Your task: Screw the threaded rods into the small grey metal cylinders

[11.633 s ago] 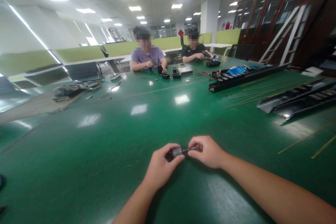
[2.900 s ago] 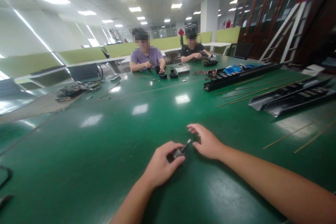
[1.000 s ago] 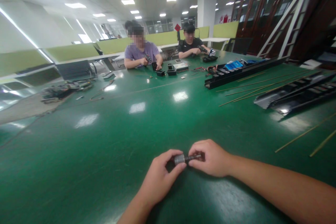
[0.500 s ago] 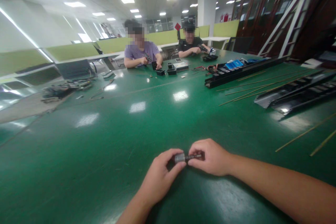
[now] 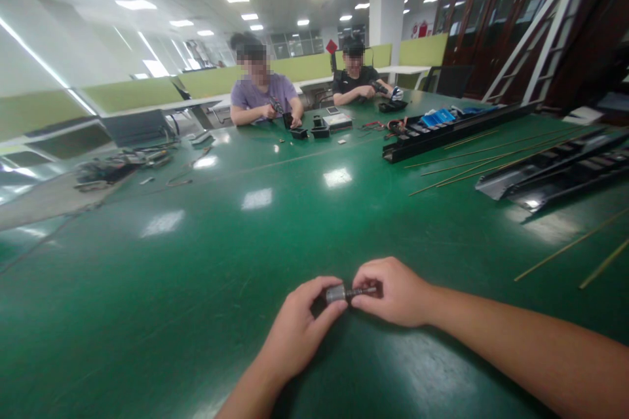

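A small metal cylinder (image 5: 336,293) with a thin ridged shaft (image 5: 358,292) lies sideways between my hands, low over the green table (image 5: 221,242). My left hand (image 5: 307,317) has its thumb and fingers closed round the wide cylinder end. On the other side, my right hand (image 5: 393,291) pinches the shaft between thumb and fingertips. The shaft points to the right, into my right palm. My fingers partly cover both ends of the piece.
Two people (image 5: 263,95) (image 5: 356,72) sit across the table, each handling dark parts. Long black channels (image 5: 432,137) and thin rods (image 5: 462,178) lie on the right. Cables and scraps (image 5: 115,167) lie at the left, small black boxes (image 5: 320,133) at the far side.
Both hands keep their grip on the metal piece, with almost no movement. The view has shifted very slightly.
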The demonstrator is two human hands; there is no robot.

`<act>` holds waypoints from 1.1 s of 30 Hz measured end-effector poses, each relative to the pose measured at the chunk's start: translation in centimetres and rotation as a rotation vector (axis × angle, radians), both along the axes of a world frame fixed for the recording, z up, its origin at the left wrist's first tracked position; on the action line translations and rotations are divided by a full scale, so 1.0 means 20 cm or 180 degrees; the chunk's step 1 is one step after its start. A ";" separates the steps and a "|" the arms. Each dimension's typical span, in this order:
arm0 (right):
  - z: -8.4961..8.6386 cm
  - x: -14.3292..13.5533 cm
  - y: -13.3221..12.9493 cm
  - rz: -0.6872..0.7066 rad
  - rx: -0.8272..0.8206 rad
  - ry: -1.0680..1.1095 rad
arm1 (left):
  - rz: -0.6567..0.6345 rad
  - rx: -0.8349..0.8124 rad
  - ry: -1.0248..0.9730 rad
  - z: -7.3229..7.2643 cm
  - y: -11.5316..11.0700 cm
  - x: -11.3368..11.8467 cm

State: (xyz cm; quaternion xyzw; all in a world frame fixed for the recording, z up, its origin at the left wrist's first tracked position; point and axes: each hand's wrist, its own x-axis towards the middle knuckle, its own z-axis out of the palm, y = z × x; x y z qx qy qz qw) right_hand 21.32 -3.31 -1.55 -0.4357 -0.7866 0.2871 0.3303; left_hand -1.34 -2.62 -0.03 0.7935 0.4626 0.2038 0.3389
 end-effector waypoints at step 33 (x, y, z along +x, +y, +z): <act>0.00 0.01 0.01 0.0043 -0.0006 -0.0132 | -0.0018 0.0049 0.0002 0.03 0.00 0.03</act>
